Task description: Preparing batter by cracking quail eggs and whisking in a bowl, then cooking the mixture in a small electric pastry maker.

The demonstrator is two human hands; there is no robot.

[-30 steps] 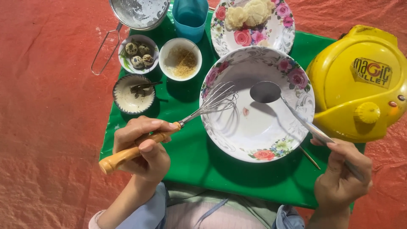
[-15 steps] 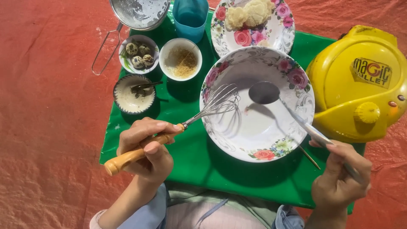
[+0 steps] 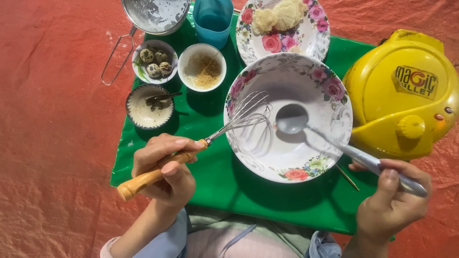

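We see a bright, evenly lit, sharp picture. Soft shadows fall below and left of the bowl and whisk. Mild glare sits on the yellow cooker. The sieve blurs slightly at the top edge.

Near me, the green plastic mat lies bare between my hands. Far left, small bowls crowd together. The yellow domed appliance blocks the right.
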